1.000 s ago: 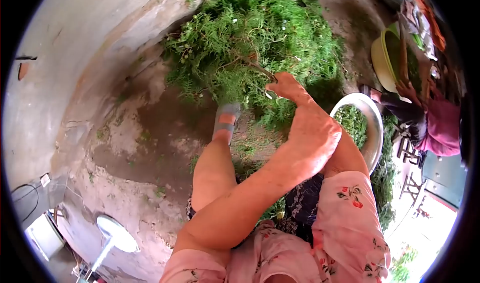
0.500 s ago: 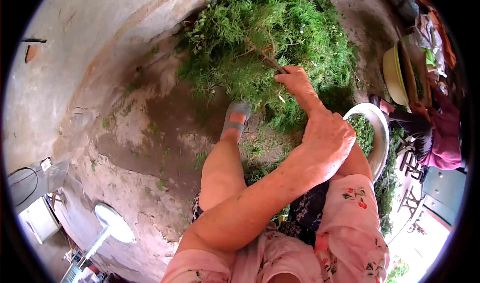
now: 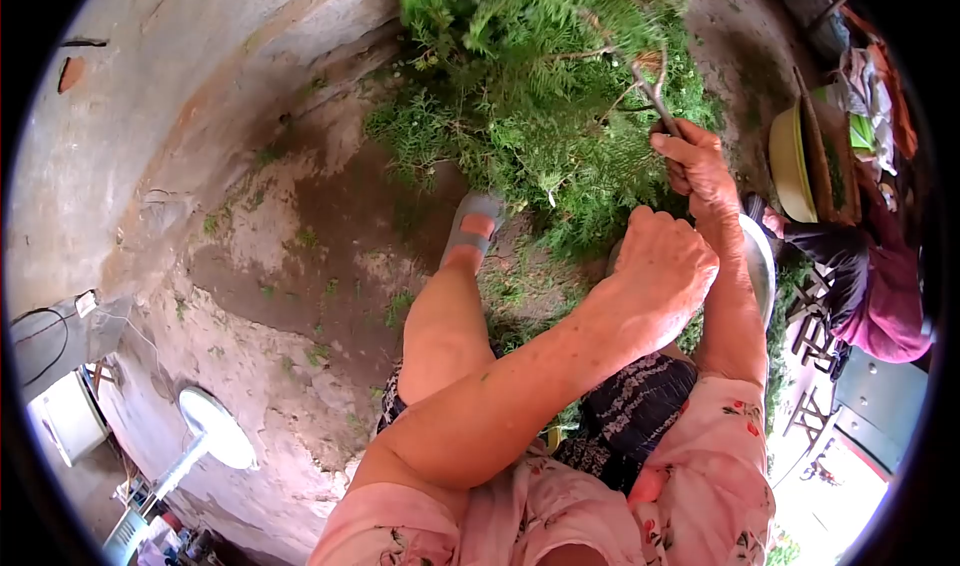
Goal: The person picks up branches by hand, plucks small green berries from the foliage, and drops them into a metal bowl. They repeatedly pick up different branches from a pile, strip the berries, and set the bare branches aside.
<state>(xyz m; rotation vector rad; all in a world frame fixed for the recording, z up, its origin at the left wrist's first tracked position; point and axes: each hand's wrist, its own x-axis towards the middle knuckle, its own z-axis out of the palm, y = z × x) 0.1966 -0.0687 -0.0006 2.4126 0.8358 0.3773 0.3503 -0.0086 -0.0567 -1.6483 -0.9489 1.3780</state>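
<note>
My right hand (image 3: 697, 166) grips the bare brown stem of a leafy evergreen branch (image 3: 650, 88). The branch points up and to the left, its feathery green end blurred over a large heap of similar cut greenery (image 3: 560, 181). My left hand (image 3: 665, 266) is closed, just below and left of my right wrist. Whatever its curled fingers hold, if anything, is hidden from me. Behind my right forearm, only part of the rim of a metal basin (image 3: 759, 266) shows.
A co-worker in a maroon top (image 3: 885, 301) sits at the right, beside a yellowish tub (image 3: 792, 166). Small wooden stools (image 3: 810, 416) stand near the doorway. A white pedestal fan (image 3: 215, 431) is at lower left, and a plastered wall (image 3: 150, 116) rises on the left.
My right hand has moved right with the branch, away from the heap's middle. My left hand has shifted slightly and stays closed. More of the basin is now covered.
</note>
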